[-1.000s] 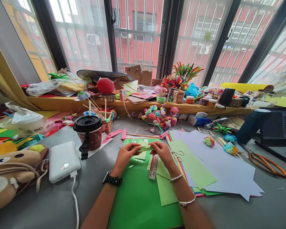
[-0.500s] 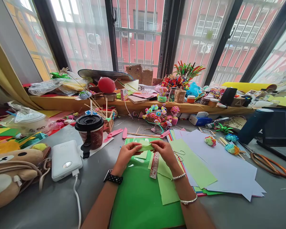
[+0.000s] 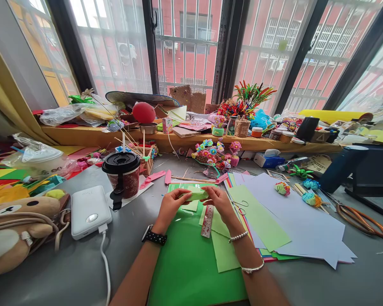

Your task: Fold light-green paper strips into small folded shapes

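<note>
Between my two hands is a small piece of light green paper (image 3: 196,194), held up over a green board (image 3: 191,263). My left hand (image 3: 175,204) pinches its left end between thumb and fingers. At the other end, my right hand (image 3: 220,204) closes on the paper's right side. Another light green piece (image 3: 190,206) lies on the board just beneath. A short patterned ruler (image 3: 207,221) rests below my right hand, on light green paper (image 3: 225,253). Small scissors (image 3: 241,208) lie to the right, partly on a green sheet (image 3: 261,221).
White sheets (image 3: 309,229) spread to the right, near orange-handled scissors (image 3: 364,221). On the left stand a lidded coffee cup (image 3: 123,174) and a white power bank (image 3: 91,212) with its cable, beside a plush bear (image 3: 19,233). Craft flowers (image 3: 210,153) sit at the back.
The fingers of my right hand have shifted slightly on the paper's right end. Both hands stay in nearly the same place, and the view has moved a little.
</note>
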`<state>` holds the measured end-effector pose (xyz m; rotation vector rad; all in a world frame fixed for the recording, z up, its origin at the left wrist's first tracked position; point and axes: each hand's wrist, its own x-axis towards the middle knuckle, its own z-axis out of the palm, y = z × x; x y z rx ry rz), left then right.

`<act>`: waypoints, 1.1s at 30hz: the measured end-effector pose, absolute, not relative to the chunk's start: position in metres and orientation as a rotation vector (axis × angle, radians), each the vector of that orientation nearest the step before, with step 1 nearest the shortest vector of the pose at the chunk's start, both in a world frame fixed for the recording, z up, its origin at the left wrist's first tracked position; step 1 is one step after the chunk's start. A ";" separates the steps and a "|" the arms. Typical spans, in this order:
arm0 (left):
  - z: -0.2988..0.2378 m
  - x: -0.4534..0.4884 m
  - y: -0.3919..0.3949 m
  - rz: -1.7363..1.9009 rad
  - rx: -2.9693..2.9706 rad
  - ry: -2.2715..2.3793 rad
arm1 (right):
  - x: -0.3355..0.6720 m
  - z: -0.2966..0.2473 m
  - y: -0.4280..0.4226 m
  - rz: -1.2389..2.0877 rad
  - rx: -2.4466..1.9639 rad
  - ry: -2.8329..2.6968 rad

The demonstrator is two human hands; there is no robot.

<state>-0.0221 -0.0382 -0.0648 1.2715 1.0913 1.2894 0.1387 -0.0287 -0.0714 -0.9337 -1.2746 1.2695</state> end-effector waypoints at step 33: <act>-0.063 -0.018 -0.042 1.144 1.182 1.075 | 0.134 -0.073 -0.033 1.144 -0.987 -1.407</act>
